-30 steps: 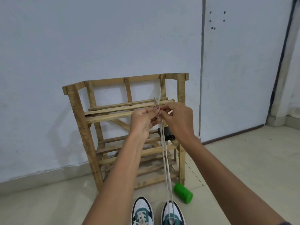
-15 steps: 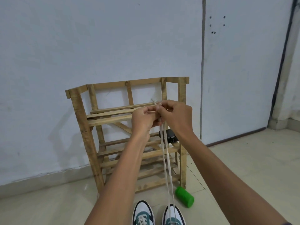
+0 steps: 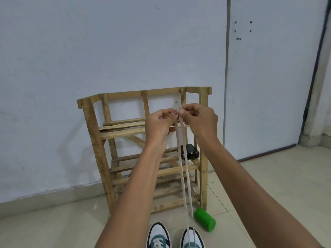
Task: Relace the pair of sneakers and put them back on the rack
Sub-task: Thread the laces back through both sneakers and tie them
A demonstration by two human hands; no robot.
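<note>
The wooden rack holds a black box. Both hands, left and right, pinch the white lace ends above the right sneaker.

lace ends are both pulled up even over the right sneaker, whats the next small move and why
Probably lower the hands and start crossing the ends through the next eyelets. The left hand and right hand pinch the two lace ends together; both strands run taut to the right sneaker, so lengths look matched.
</note>
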